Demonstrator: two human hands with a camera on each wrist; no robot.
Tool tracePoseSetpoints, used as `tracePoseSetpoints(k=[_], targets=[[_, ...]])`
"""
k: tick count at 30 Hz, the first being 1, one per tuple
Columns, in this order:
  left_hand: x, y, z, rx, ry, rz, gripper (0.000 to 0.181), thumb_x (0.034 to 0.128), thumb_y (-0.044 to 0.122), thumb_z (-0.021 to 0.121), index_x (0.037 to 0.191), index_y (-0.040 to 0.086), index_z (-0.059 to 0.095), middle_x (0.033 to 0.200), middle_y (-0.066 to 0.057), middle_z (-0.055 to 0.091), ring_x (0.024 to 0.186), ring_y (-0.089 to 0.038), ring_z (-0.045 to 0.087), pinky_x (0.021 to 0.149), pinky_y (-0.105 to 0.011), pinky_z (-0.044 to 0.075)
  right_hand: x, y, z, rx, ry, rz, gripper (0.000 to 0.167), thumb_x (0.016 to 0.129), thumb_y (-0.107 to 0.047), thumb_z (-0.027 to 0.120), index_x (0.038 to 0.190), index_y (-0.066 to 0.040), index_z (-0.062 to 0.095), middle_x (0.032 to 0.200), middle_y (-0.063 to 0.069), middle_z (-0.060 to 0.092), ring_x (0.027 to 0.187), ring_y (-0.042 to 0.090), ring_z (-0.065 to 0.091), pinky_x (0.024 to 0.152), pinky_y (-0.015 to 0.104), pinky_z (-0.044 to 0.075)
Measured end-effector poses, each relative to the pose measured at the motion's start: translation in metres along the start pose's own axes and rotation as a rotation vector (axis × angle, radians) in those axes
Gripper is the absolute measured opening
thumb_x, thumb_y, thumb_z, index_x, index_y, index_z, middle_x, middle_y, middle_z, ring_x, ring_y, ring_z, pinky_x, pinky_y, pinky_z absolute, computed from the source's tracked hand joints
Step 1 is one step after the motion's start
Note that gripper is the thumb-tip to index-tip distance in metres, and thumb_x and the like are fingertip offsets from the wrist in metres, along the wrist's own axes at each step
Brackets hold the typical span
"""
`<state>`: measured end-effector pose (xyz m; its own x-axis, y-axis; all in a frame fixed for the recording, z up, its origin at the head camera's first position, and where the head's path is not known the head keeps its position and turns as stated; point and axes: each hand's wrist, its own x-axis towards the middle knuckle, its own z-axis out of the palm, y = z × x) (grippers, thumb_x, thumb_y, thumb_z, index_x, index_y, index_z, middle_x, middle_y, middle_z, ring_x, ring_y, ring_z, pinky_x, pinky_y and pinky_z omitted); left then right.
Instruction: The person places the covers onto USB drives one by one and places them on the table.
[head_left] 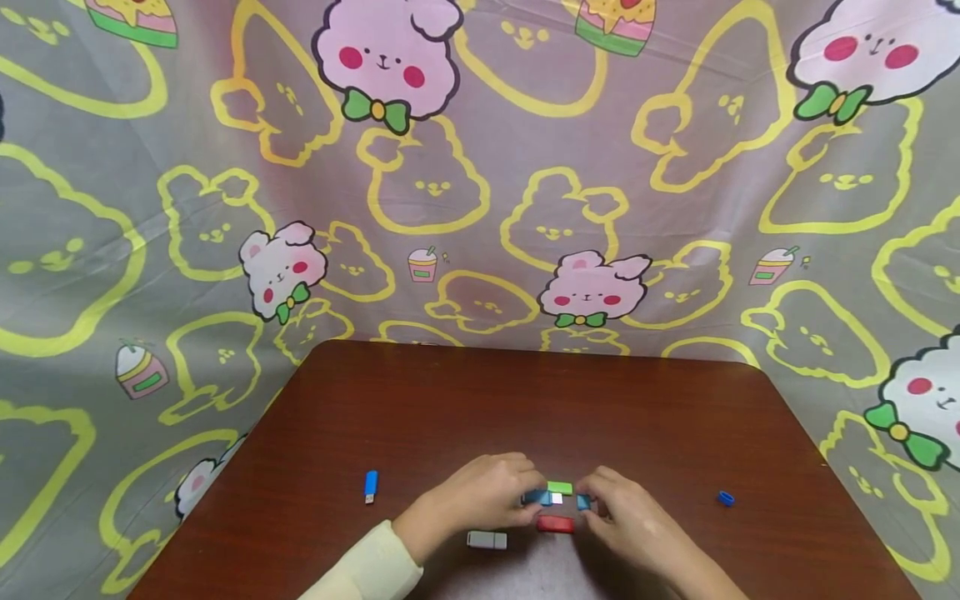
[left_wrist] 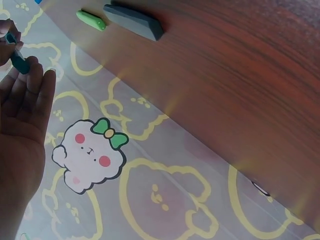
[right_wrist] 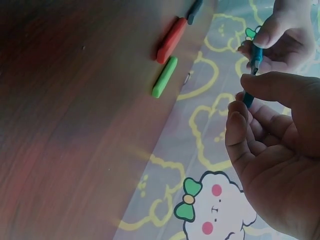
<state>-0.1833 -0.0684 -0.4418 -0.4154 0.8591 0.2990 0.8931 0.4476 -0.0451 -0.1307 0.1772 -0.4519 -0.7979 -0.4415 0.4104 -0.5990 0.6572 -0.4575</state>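
Note:
My left hand (head_left: 491,492) pinches a teal-blue USB stick (head_left: 537,497) between thumb and fingers, its metal plug bared and pointing right. Facing it, my right hand (head_left: 630,510) pinches a matching cap (head_left: 583,502), held a small gap away from the plug. The right wrist view also has the stick (right_wrist: 257,53) above the cap (right_wrist: 248,100). A green USB stick (head_left: 559,487) lies just behind the hands, and a red one (head_left: 556,524) just in front of them.
A grey USB stick (head_left: 487,540) lies left of the red one. Farther left is a blue USB stick (head_left: 371,487) with its plug bared. A small blue cap (head_left: 726,498) sits at the right of the brown table (head_left: 525,400). Behind hangs a patterned cloth (head_left: 480,167).

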Motion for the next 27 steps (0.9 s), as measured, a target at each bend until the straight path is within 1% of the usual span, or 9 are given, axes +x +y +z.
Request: tracePoseSetpoints(k=[9,14,17,21,27], targets=[[0.003,0.005,-0.001,0.007,0.004,0.017,0.02,0.089,0.034,0.074,0.103,0.019,0.073,0.088,0.012,0.063,0.08,0.001,0.054,0.066,-0.012,0.045,-0.001,-0.003,0.004,0.017,0.003,0.002,0.025,0.077,0.0,0.078,0.094,-0.016,0.069,0.087,-0.013,0.056,0.071,-0.003,0.049,0.058,0.019,0.043],[0.005,0.007,0.0,0.017,0.01,0.022,0.021,0.088,0.033,0.075,0.103,0.02,0.073,0.088,0.013,0.062,0.079,0.001,0.053,0.065,-0.011,0.044,-0.001,-0.004,0.007,0.015,0.002,0.007,0.025,0.077,0.0,0.078,0.094,-0.016,0.069,0.086,-0.015,0.055,0.071,-0.003,0.049,0.058,0.018,0.044],[0.005,0.008,0.0,0.025,0.021,0.026,0.021,0.0869,0.034,0.076,0.103,0.02,0.073,0.087,0.013,0.062,0.079,0.001,0.052,0.065,-0.011,0.044,-0.002,-0.005,0.008,0.016,-0.002,0.018,0.025,0.077,-0.001,0.078,0.094,-0.016,0.069,0.085,-0.015,0.055,0.07,0.0,0.051,0.058,0.018,0.044],[0.006,0.01,0.0,0.028,0.032,0.032,0.021,0.0862,0.033,0.077,0.103,0.02,0.073,0.087,0.012,0.063,0.079,0.0,0.053,0.065,-0.011,0.044,-0.003,-0.005,0.008,0.02,-0.003,0.012,0.025,0.077,-0.001,0.078,0.096,-0.016,0.07,0.086,-0.015,0.055,0.07,0.003,0.053,0.058,0.018,0.044],[0.007,0.011,0.002,0.023,0.027,0.032,0.02,0.0866,0.032,0.076,0.102,0.019,0.074,0.088,0.012,0.065,0.079,0.0,0.054,0.065,-0.009,0.044,-0.003,-0.005,0.009,0.025,-0.006,0.003,0.026,0.079,-0.002,0.079,0.098,-0.018,0.07,0.088,-0.015,0.057,0.072,0.003,0.054,0.059,0.018,0.045]])
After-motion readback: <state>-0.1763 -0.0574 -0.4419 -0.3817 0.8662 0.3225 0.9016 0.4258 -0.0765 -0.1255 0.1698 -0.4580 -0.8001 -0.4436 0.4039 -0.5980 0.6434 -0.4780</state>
